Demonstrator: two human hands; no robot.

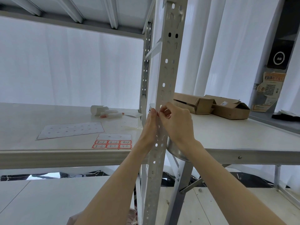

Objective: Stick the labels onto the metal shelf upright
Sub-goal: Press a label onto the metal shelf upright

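Note:
A grey perforated metal shelf upright (168,65) runs from top to bottom through the middle of the view. My left hand (150,127) rests against its left side and my right hand (177,122) against its right side, at shelf height. The fingertips of both hands meet on the upright's front, pinching a small red-edged label (157,113) that is mostly hidden by the fingers. On the shelf board to the left lies a label sheet (112,142) with two rows of red-bordered handwritten labels. An emptied backing sheet (71,130) lies further left.
The white shelf board (65,154) spans the left; another shelf (68,18) hangs overhead. Rolled papers and a small tube (107,112) lie at the back. A table (243,138) on the right carries open cardboard boxes (211,105). A round metal tin (175,151) sits behind the upright.

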